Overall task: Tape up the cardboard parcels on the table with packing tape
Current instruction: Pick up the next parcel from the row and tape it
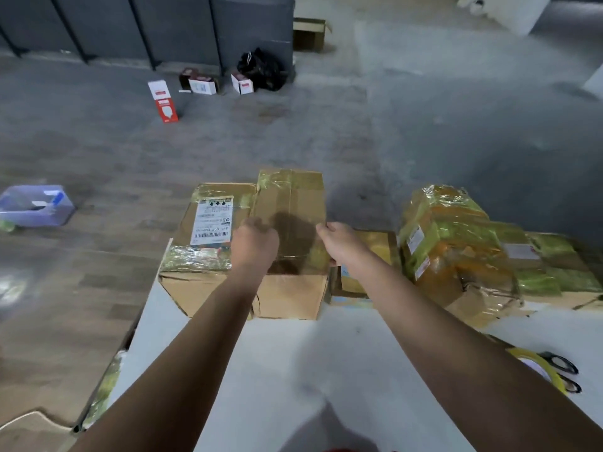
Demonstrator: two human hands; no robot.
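Cardboard box (290, 203) at twelve o'clock is held with arms outstretched: left hand (256, 243) grip curled on its nine o'clock edge, right hand (342, 244) grip on its three o'clock edge.

The middle cardboard box (290, 203) is looking matt brown, with glossy clear tape (280, 181) shining over it. The paper label (212, 220) is looking smooth, the white table (293, 360) is looking matt, and the wrapped parcel (456, 243) is gleaming all crinkly.
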